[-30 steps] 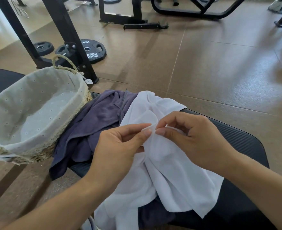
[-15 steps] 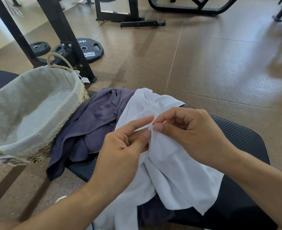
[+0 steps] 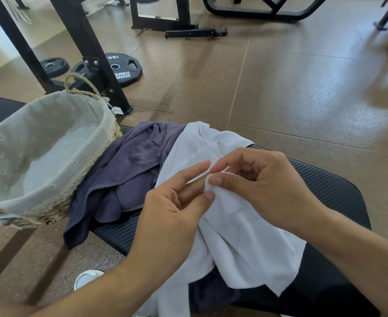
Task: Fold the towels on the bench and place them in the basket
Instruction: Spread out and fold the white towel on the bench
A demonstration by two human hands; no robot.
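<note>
Both hands pinched one edge of the white towel (image 3: 234, 227); the right hand (image 3: 266, 188) nipped it between thumb and forefinger, the left hand (image 3: 177, 209) beside it; it lay crumpled on the bench (image 3: 339, 197), likely soft and limp, best taken by its corners; at nine o'clock, the basket (image 3: 40, 161) held only lining; a purple towel (image 3: 124, 175) lay between.

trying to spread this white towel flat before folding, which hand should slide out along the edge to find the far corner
Probably the right hand. It already pinches the white towel at its edge, and most of the cloth and bare bench lie on its side. The left hand can hold the pinched spot; the basket crowds its side.
</note>
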